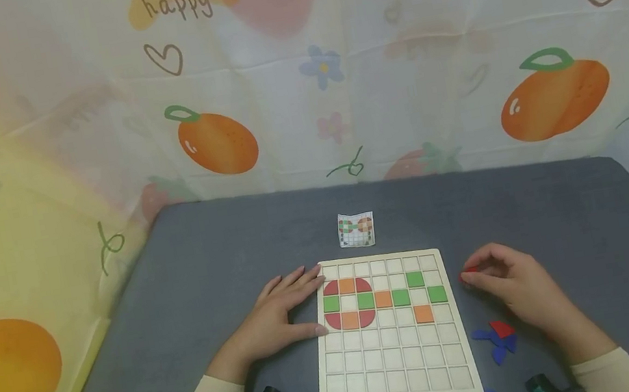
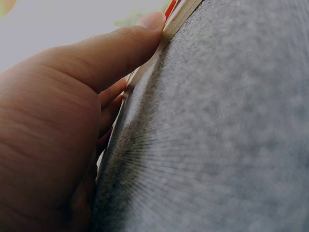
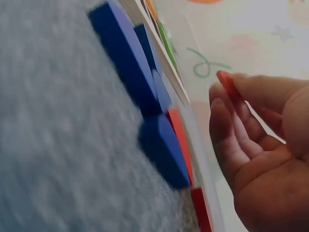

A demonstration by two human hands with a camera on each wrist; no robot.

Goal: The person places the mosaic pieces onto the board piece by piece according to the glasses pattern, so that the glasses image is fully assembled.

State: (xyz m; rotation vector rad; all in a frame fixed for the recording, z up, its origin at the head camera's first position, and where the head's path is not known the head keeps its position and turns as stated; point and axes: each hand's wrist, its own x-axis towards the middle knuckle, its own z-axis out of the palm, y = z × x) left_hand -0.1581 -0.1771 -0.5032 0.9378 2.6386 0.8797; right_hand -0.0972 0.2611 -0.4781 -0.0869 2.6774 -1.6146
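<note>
1. Two hands are working at the table (image 1: 224, 253) in the head view: the left hand (image 1: 281, 316), fingers spread and nearly straight, is resting on the left edge of the square board (image 1: 387, 380).
2. Across the board in that view, the right hand (image 1: 511, 274) is pinching a small red piece (image 1: 464, 277) just beyond the right edge, while blue pieces (image 1: 499, 355) and loose red shapes (image 1: 502, 328) are lying nearer the person.
3. In the left wrist view, the thumb is touching the board's rim without the grip curling round it; the board is looking stiff and flat, so its edges are probably offering the best hold.
4. In the right wrist view, the grip is holding the red piece between thumb and finger, above the table; it is looking thin, hard and light, perhaps a little slippery, so opposite edges are likely suiting a fingertip pinch.
</note>
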